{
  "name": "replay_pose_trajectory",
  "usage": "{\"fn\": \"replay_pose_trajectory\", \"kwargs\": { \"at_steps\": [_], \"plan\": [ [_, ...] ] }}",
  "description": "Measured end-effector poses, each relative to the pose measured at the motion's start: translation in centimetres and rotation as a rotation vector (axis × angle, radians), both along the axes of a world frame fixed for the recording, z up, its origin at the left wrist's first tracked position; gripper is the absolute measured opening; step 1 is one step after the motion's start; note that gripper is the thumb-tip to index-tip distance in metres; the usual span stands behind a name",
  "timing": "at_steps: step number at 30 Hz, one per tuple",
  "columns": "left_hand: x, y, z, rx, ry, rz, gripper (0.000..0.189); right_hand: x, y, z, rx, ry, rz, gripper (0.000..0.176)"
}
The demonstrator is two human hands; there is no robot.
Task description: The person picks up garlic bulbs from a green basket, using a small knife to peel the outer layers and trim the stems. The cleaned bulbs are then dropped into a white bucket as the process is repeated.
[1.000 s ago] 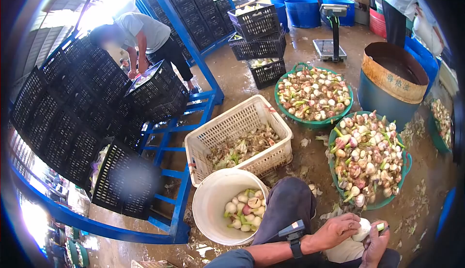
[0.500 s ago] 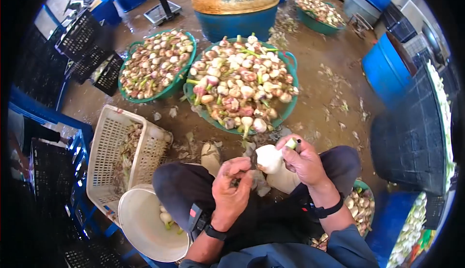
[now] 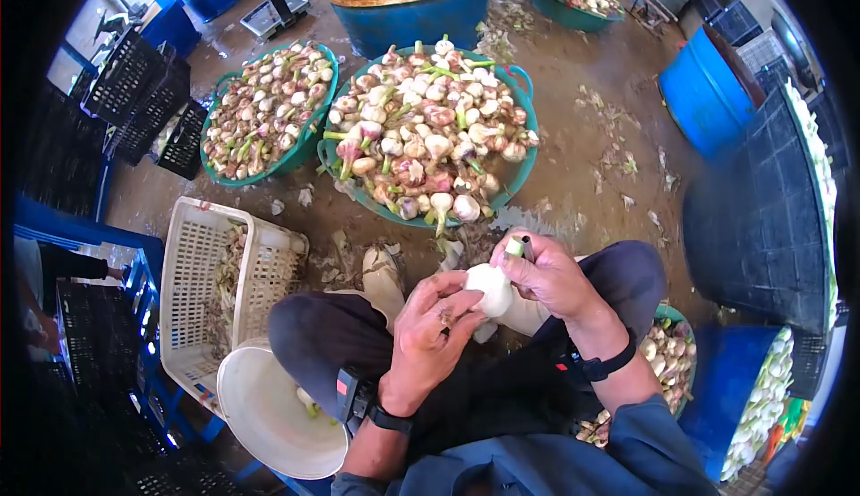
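Observation:
A peeled white garlic bulb (image 3: 489, 291) with a short cut green stem (image 3: 514, 246) is between my two hands, above my lap. My right hand (image 3: 555, 283) is closed round its stem end. A dark, thin tool (image 3: 528, 248), like a small knife handle, pokes out beside the stem from the same hand; the rest of it is hidden. On the other side, my left hand (image 3: 430, 339) has its fingers curled with their tips against the bulb. A small brown bit (image 3: 445, 319) shows among those fingers; I cannot make out what it is.
Large green tubs of garlic (image 3: 528, 173) (image 3: 313, 142) stand ahead. At my left are a cream crate (image 3: 193, 281) with peelings and a white bucket (image 3: 246, 397) with a few bulbs. Blue drums (image 3: 708, 93) and a black crate (image 3: 752, 236) stand right. Peelings litter the wet floor.
My left hand has come up to the bulb and now touches it; before, it was apart. The bulb and my right hand have shifted slightly left and up. The view has tilted a little.

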State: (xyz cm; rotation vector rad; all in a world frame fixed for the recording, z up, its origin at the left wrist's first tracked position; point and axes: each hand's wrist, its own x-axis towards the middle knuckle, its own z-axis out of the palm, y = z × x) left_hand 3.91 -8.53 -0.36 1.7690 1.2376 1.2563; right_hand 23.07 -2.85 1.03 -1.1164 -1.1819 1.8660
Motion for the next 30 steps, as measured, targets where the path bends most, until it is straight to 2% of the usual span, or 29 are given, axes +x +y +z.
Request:
{"fn": "replay_pose_trajectory", "kwargs": {
  "at_steps": [4,10,13,15,18,21,22,25,26,30],
  "plan": [
    [-0.2,-0.1,-0.3,0.018,0.102,-0.041,0.019,-0.4,-0.2,-0.6,0.069,-0.059,0.032,0.018],
    [-0.4,0.1,-0.8,0.023,0.148,-0.115,0.018,-0.6,-0.7,-1.4,0.163,-0.225,0.08,0.014],
    [0.2,0.0,-0.6,0.025,0.12,-0.023,0.017,-0.7,-0.7,-0.5,0.215,-0.288,0.085,0.013],
    [-0.1,0.0,-0.5,0.021,0.181,-0.075,0.017,-0.8,-0.7,-0.4,0.297,-0.34,0.092,0.014],
    [-0.5,-0.1,-0.6,0.016,0.247,-0.146,0.017,-0.5,-0.8,-0.8,0.28,-0.39,0.165,0.014],
    [-0.5,-0.1,-1.0,0.032,0.313,-0.229,0.012,-0.5,-0.7,-1.5,0.033,-0.103,-0.166,0.012],
    [-0.4,-0.1,-1.2,0.045,0.336,-0.257,0.01,-0.2,-0.2,-0.1,-0.166,0.034,-0.228,0.014],
    [-0.4,-0.5,-2.7,-0.05,0.559,-0.34,0.008,1.1,0.3,0.4,-0.398,0.315,-0.311,0.021],
    [-0.2,-0.6,-3.2,-0.059,0.568,-0.322,0.01,1.3,0.5,0.7,-0.455,0.333,-0.37,0.024],
    [-0.3,-1.4,-3.7,-0.102,0.645,-0.28,0.009,1.3,1.1,1.0,-0.397,0.346,-0.389,0.024]
  ]
}}
